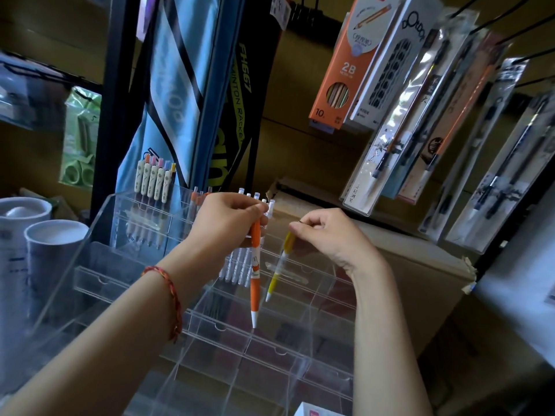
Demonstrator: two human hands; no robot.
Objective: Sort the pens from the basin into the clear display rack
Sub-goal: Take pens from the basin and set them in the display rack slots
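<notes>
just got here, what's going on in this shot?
A person is filling the clear display rack. The left hand grips an orange pen by its top, tip down over the rack; the right hand pinches a yellow pen the same way. Neither is slotted yet. Cream pens and white pens already stand farther back.

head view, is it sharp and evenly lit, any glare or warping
Head view: dim and soft; the left hand and right hand, with the orange pen and yellow pen, are clearest; the clear display rack shows pale edge reflections; the brush packs catch glare; wide-angle bending tilts the black shelf upright.
</notes>
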